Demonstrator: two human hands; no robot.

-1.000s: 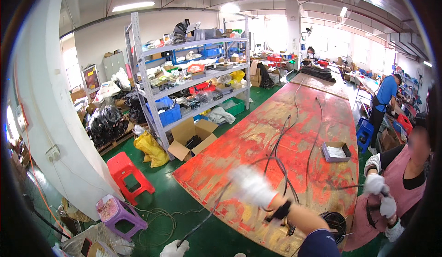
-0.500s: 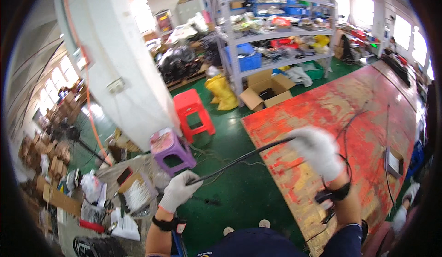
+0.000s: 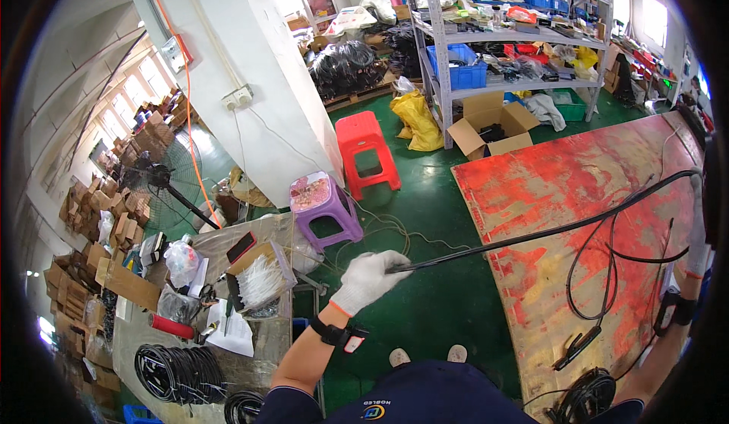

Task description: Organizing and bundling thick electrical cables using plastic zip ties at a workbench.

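Observation:
A black cable (image 3: 547, 234), seemingly doubled in places, stretches between my two hands above the gap and the red-stained board (image 3: 524, 287). My left hand (image 3: 370, 280), in a white knit glove, is closed around one end of the span. At the far right edge my gloved right hand (image 3: 695, 226) holds the other end, its fingers dim and partly hidden. Below the span, more cable hangs in a loop (image 3: 571, 280) over the board. A black forked piece (image 3: 577, 348) lies near a coil of black cable (image 3: 588, 395) at the board's near edge.
On the left table (image 3: 277, 348) are cable coils (image 3: 178, 374), a box of white strips (image 3: 262, 281), a phone (image 3: 241, 247) and a red roll (image 3: 171, 327). Ahead stand a purple stool (image 3: 342, 223), a red stool (image 3: 361, 139), an open carton (image 3: 493, 124) and shelving (image 3: 524, 36).
My right hand has swung out to the right, drawing the cable into a longer span. My left hand still grips it. The whole view has shifted, with the left table now showing more.

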